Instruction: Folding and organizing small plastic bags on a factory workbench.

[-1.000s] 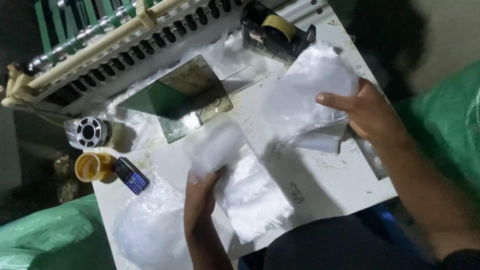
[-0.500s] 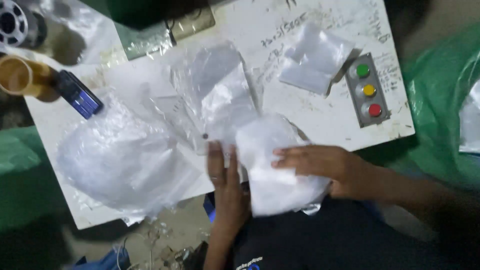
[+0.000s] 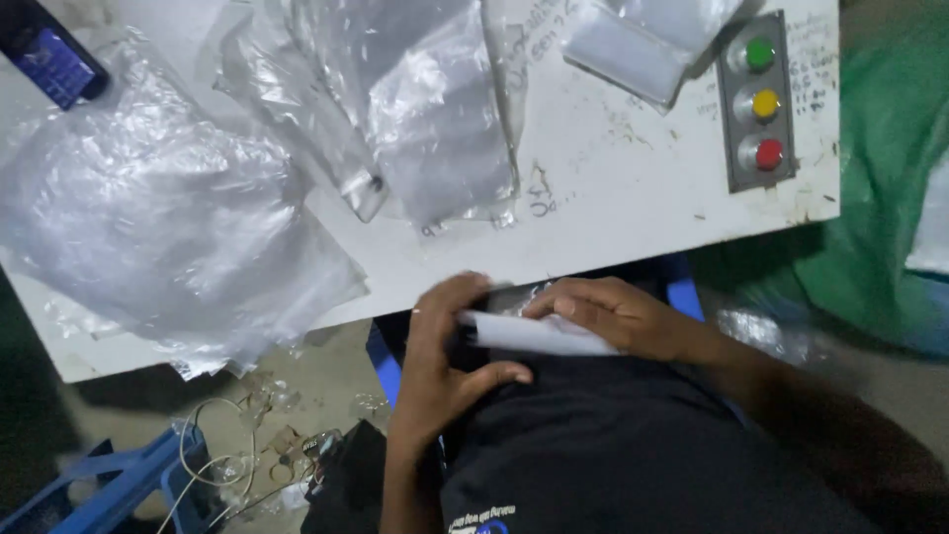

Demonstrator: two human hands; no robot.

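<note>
- Nearest, a folded white piece (image 3: 539, 334) is clamped between the left hand (image 3: 445, 371) and the right hand (image 3: 618, 316), held together just below the white table (image 3: 613, 213) edge.
- Farther off, clear plastic bags (image 3: 435, 119) are spread on the table.
- Beyond, a three-button panel (image 3: 759, 99) is mounted at its right edge.

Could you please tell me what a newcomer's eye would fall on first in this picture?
Probably the two hands, left hand and right hand, holding a flat white folded piece at the white table's near edge. Next, the grey panel with green, yellow and red buttons at top right, and the crumpled clear plastic bags on the left.
</note>
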